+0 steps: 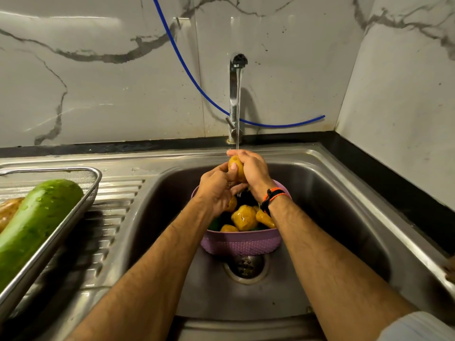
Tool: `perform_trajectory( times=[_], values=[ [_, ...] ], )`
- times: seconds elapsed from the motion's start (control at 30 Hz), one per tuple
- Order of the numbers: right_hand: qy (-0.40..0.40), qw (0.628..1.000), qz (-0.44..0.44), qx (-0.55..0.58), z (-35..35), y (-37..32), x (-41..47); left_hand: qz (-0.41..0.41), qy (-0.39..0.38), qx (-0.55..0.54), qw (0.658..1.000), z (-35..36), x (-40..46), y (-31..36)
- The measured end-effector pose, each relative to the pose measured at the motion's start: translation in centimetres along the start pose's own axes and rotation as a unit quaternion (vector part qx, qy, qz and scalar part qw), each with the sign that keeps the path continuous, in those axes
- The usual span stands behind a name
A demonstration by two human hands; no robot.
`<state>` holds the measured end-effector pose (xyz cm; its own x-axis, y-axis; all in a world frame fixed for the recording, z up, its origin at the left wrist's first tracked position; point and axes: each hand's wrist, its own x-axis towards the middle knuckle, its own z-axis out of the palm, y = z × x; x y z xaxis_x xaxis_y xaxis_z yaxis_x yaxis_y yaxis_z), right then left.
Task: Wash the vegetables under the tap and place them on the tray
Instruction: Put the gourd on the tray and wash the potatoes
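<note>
Water runs from the steel tap [233, 99] onto a yellow-brown potato [235, 166]. My right hand [253, 172] grips that potato from the right and over its top. My left hand [216, 189] holds it from the left, thumb against its side. Below my hands a purple basket [242, 243] sits in the sink [344, 217], with several more potatoes [243, 217] and something green in it. On the left drainboard stands a steel mesh tray [73, 212] holding a big wet green gourd [37, 225] and a brownish vegetable [8, 210], only partly in view.
The drain [245, 265] lies just in front of the basket. A blue hose [197, 82] hangs across the marble wall behind the tap. The ribbed drainboard [108, 217] lies between tray and basin. A black counter edge [394, 183] runs along the right.
</note>
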<state>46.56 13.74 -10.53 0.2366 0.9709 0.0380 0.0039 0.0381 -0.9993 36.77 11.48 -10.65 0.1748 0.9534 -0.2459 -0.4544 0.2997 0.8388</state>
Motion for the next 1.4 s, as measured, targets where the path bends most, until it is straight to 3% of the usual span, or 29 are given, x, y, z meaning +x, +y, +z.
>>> perform_trajectory(
  times=[0.13,0.33,0.4,0.5,0.57,0.67,0.83,1.0,1.07,1.17,1.2,1.33,1.4],
  values=[
    [0.012,0.999,0.018,-0.034,0.5,0.1,-0.1,0.007,-0.017,0.013,1.0,0.4,-0.2,-0.4],
    [0.047,0.994,0.007,-0.094,2.2,0.4,-0.2,0.109,0.051,0.063,0.991,0.4,0.6,-1.3],
    [0.054,0.994,0.047,-0.088,2.2,0.0,-0.1,0.099,0.029,0.087,0.991,0.0,0.6,-1.0],
    [0.041,0.994,0.101,0.014,1.2,-0.4,0.1,0.067,-0.04,0.09,0.993,-0.4,0.4,-0.4],
    [0.035,0.996,0.075,0.038,1.2,-0.3,0.2,0.087,-0.008,0.087,0.992,0.1,0.5,-0.5],
    [0.054,0.998,0.001,-0.018,2.6,0.0,-0.3,0.12,0.058,0.075,0.988,0.9,0.5,-1.1],
    [0.036,0.997,0.064,0.008,1.2,-0.9,-0.4,0.051,-0.028,0.059,0.997,-0.3,0.3,-0.3],
    [0.048,0.998,0.006,-0.037,2.6,-0.2,-0.6,0.101,0.055,0.039,0.993,1.0,0.1,-0.7],
    [0.065,0.996,0.026,-0.06,2.3,-0.7,-0.7,0.086,0.018,0.051,0.995,0.5,0.1,-0.7],
    [0.037,0.996,0.074,0.01,0.7,-1.0,-0.6,0.041,-0.059,0.067,0.995,-0.1,-0.4,-0.2],
    [0.032,0.997,0.068,0.028,0.6,-1.1,-0.7,0.045,-0.05,0.067,0.995,0.1,-0.3,-0.2],
    [0.068,0.995,-0.003,-0.071,2.1,-0.1,-0.4,0.101,0.034,0.035,0.994,1.3,0.2,-0.9],
    [0.083,0.992,0.027,-0.095,2.2,-0.4,-0.3,0.083,0.006,0.04,0.996,0.7,0.4,-1.0]
  ],
)
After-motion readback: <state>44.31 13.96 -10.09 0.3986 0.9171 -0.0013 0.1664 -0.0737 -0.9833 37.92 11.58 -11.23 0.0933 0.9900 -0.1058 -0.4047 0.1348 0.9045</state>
